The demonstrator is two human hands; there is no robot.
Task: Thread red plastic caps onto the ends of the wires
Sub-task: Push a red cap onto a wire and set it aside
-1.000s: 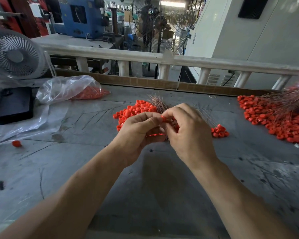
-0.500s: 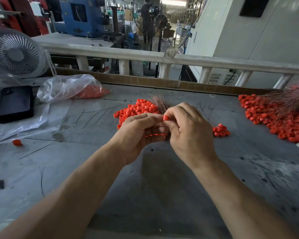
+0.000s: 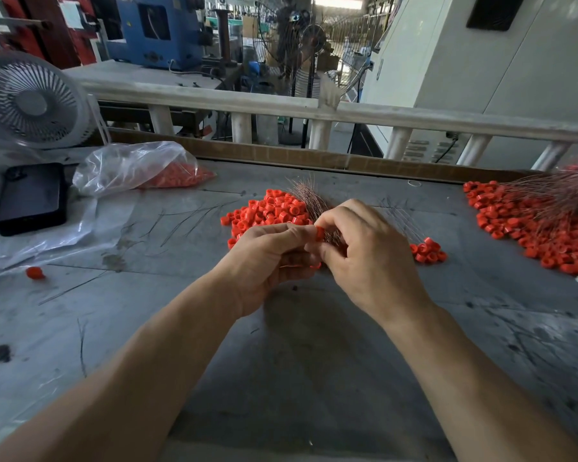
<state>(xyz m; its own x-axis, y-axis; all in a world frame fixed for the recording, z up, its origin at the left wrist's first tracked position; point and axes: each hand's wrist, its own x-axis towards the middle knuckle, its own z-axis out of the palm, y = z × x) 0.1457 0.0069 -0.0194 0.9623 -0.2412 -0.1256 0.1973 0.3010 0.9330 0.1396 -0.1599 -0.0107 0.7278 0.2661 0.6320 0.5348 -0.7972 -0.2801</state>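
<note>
Both hands meet over the middle of the grey table. My right hand pinches a single red cap between thumb and forefinger. My left hand curls round a bundle of thin copper wires, whose far ends fan out behind the fingers; a few red caps show under its fingers. A loose pile of red caps lies just behind the hands. A small cluster of caps sits to the right of my right hand.
At the right edge lies a big heap of capped wires. A clear plastic bag of caps, a black phone, a small fan and a stray cap are at the left. A wooden rail bounds the table's back.
The cap in my right hand's fingertips has come up into plain sight at the top of the bundle. Both hands have stayed in nearly the same place.
</note>
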